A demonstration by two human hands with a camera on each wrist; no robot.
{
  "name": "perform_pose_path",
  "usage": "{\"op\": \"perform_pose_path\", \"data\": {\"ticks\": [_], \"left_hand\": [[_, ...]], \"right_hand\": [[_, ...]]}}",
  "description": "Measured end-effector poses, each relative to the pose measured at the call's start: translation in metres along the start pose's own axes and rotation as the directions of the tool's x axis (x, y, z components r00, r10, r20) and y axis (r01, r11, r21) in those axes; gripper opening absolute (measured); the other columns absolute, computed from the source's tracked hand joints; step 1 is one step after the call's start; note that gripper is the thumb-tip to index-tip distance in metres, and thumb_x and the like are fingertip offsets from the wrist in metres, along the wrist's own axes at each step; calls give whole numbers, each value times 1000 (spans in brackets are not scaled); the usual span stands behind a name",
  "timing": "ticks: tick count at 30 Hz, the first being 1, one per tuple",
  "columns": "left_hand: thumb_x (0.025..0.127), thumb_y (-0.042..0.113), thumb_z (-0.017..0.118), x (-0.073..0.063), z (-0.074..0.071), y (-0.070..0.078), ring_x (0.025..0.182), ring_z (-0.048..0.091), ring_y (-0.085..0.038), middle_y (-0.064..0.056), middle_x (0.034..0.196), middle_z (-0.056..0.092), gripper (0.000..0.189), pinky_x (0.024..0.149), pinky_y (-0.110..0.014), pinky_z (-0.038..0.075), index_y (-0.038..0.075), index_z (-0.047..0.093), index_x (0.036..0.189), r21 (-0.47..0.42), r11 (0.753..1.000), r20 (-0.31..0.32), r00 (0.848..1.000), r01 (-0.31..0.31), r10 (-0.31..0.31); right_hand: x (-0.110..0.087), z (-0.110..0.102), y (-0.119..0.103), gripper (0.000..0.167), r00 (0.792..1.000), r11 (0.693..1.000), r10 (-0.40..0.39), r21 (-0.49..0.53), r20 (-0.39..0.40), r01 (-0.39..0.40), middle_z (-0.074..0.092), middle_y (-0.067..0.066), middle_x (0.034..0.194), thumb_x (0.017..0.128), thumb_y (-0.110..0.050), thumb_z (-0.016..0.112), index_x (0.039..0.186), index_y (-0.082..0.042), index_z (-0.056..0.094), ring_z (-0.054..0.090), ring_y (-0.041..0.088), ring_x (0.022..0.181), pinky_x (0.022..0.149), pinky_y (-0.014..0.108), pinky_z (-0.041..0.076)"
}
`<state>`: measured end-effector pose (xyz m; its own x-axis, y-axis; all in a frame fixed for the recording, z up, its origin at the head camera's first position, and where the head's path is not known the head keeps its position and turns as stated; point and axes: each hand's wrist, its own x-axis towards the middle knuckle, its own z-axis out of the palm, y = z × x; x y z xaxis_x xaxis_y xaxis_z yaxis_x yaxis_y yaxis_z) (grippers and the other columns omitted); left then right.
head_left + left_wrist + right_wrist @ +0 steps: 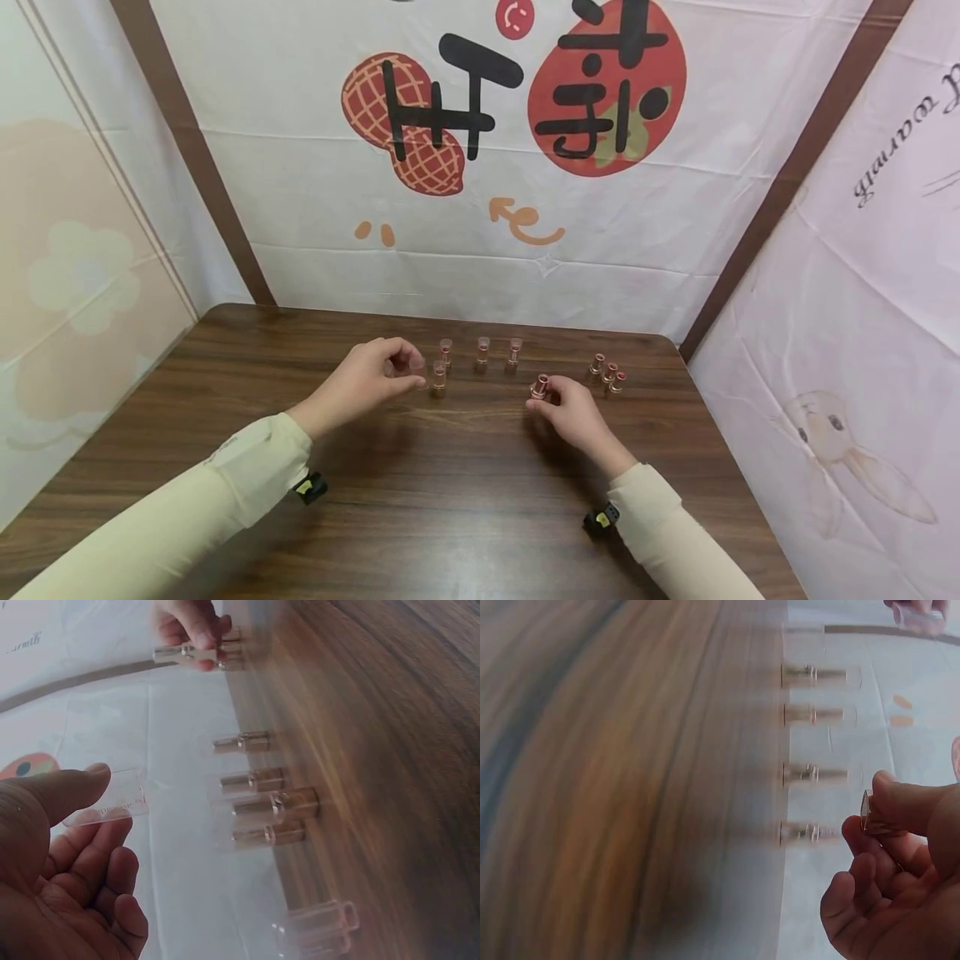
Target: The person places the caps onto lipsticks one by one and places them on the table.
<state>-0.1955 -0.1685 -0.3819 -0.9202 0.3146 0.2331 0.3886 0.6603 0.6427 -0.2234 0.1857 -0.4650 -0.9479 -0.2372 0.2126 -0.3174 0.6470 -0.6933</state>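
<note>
My left hand [369, 377] pinches a clear lipstick cap [124, 799] between thumb and fingers, held above the table. My right hand [576, 414] grips an uncapped rose-gold lipstick tube [539, 387] between thumb and fingertips. Between the hands stand several upright lipsticks with clear caps on, among them a front lipstick [439, 379] close to my left fingertips and a back lipstick [483, 351]. Beyond my right hand are three uncapped lipstick tubes [611, 372] in a small cluster. Loose clear caps [315, 924] on the table show in the left wrist view; the left hand hides them from the head view.
All of this is on a dark wood-grain table [465, 492]. A printed white cloth [450, 275] hangs behind its back edge, and further cloth walls [847, 350] close in both sides.
</note>
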Motion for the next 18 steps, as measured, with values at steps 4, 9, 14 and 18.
{"op": "perform_pose_path", "data": {"ticks": [4, 9, 14, 18], "left_hand": [[87, 27, 84, 5, -2, 7, 94, 61, -26, 1, 99, 65, 22, 81, -37, 49, 19, 70, 103, -3, 1000, -5, 1000, -28, 28], [88, 28, 84, 8, -4, 13, 97, 59, -23, 1, 101, 65, 23, 85, -38, 50, 19, 71, 104, -32, 999, 2, 999, -37, 37], [88, 27, 84, 12, -6, 21, 97, 60, -19, 2, 102, 68, 24, 84, -38, 52, 18, 72, 106, -66, 996, 2, 998, -59, 59], [88, 29, 84, 16, -5, 27, 96, 60, -15, 7, 101, 69, 24, 85, -37, 51, 20, 73, 107, -63, 994, -1, 996, -83, 84]], "right_hand": [[3, 11, -13, 12, 1000, 1000, -6, 12, 28, 6, 64, -4, 80, 91, -20, 79, 89, -16, 68, 54, 14, 71, 64, 30, 45], [5, 24, -30, 10, 994, 998, -60, 27, 90, 57, 63, -5, 80, 93, -19, 78, 90, -15, 69, 54, 13, 72, 63, 28, 45], [8, 35, -45, 14, 987, 991, -130, 17, 97, 129, 62, -7, 80, 89, -24, 82, 86, -17, 69, 55, 11, 71, 63, 26, 47], [13, 41, -57, 13, 984, 989, -145, 31, 104, 142, 62, -8, 82, 88, -26, 83, 85, -20, 71, 56, 10, 72, 63, 25, 48]]}}
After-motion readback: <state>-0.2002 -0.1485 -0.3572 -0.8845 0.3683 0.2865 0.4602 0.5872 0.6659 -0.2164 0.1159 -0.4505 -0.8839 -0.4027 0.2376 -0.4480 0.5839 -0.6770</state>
